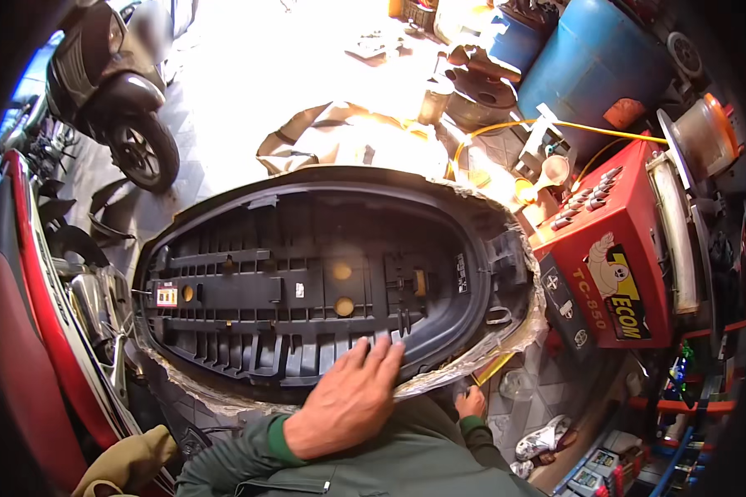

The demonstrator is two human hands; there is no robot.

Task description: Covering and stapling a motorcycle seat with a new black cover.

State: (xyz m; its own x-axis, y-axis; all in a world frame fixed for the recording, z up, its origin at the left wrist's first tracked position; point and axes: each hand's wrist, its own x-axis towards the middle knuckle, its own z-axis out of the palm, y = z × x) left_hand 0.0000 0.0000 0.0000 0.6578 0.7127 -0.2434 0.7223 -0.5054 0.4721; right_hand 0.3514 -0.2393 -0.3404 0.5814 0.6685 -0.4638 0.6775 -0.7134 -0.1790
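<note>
An upturned motorcycle seat (307, 282) lies across in front of me, its ribbed black plastic base facing up. Ragged, pale cover material (522, 331) runs round its rim. My left hand (348, 398) lies on the near edge of the base with its fingers stretched out and nothing in them. Below the seat's near right edge, my right hand (471, 403) is closed. Just beyond its fingers shows a yellow strip (495, 365); whether the hand holds it is unclear, as the grip is too small to make out.
At the right stands a red machine (601, 257) with several small metal cylinders on top. A yellow hose (572, 124) runs behind it, near a blue barrel (588, 70). A scooter (128, 99) stands far left, and a red-edged panel (50, 306) rises along the left side.
</note>
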